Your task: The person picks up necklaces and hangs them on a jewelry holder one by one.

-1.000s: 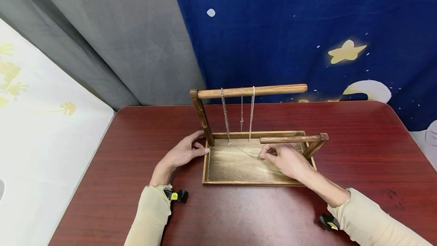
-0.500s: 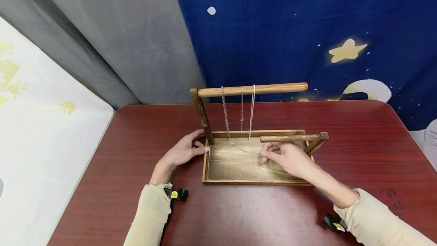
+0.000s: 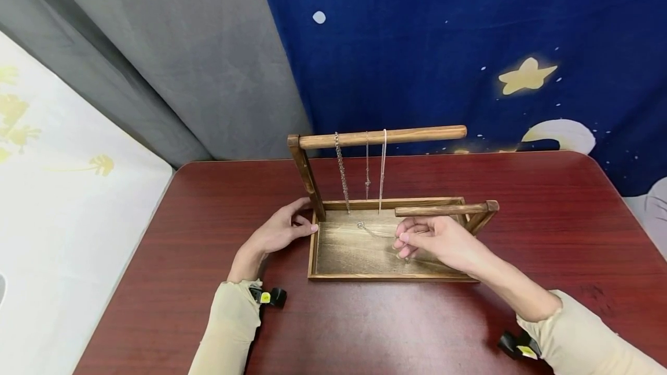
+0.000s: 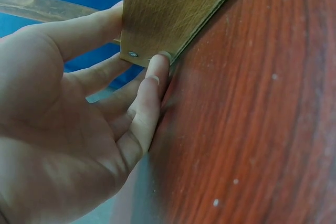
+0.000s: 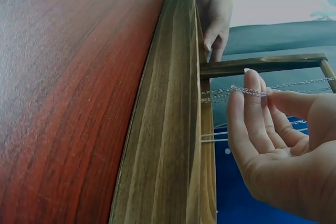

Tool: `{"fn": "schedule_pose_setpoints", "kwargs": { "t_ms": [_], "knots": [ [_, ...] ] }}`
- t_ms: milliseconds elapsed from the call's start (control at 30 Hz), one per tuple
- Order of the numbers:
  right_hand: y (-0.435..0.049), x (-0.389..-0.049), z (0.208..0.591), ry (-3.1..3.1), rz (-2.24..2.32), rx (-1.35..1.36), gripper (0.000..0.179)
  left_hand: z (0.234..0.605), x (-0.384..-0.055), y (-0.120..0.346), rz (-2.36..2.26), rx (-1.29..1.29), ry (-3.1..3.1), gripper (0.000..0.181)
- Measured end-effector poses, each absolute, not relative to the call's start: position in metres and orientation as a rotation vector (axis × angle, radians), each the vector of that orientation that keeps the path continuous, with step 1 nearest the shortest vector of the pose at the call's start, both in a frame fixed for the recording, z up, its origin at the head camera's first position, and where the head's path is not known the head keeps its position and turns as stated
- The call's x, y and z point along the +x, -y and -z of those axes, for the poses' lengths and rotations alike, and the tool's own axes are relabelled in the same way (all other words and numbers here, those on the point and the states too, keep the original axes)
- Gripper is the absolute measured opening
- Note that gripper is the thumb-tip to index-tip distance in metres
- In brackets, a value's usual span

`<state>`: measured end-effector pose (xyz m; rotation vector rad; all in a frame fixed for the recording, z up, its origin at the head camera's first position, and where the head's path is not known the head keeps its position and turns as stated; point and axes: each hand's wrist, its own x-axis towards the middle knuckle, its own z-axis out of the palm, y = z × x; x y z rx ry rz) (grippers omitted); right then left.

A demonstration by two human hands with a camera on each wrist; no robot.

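My right hand (image 3: 438, 242) pinches a thin silver chain necklace (image 5: 247, 92) between thumb and fingertips, above the tray of a wooden jewelry stand (image 3: 339, 278). One end of the necklace, with a small ring (image 3: 361, 225), reaches left over the tray; another bit hangs below the fingers. My left hand (image 3: 283, 229) holds the tray's left side by the upright post, thumb at the rim. In the left wrist view its fingers reach round the wooden corner (image 4: 157, 19). A thicker chain (image 3: 342, 172), a fine chain (image 3: 367, 166) and a pale smooth necklace (image 3: 383, 169) hang from the rear bar (image 3: 427, 133).
A lower, shorter bar (image 3: 432, 211) juts left from the stand's right post (image 3: 482, 219), close over the right hand. The stand is on a red-brown table (image 3: 208, 201). Behind are a blue curtain (image 3: 391, 45) and a grey one (image 3: 182, 45).
The small ring end of the necklace has come away from the thicker hanging chain, moving right and slightly down. The right forearm has shifted right. The left hand has stayed put.
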<state>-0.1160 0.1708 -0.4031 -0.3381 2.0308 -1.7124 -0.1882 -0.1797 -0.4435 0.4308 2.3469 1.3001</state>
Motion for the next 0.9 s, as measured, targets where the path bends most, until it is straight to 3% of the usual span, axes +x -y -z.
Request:
{"fn": "schedule_pose_setpoints", "kwargs": {
  "t_ms": [900],
  "knots": [
    [-0.168, -0.106, 0.391, -1.947, 1.772, -0.479, 0.020, 0.448, -0.188, 0.182, -1.329, 0.433, -2.341, 0.072]
  ]
}}
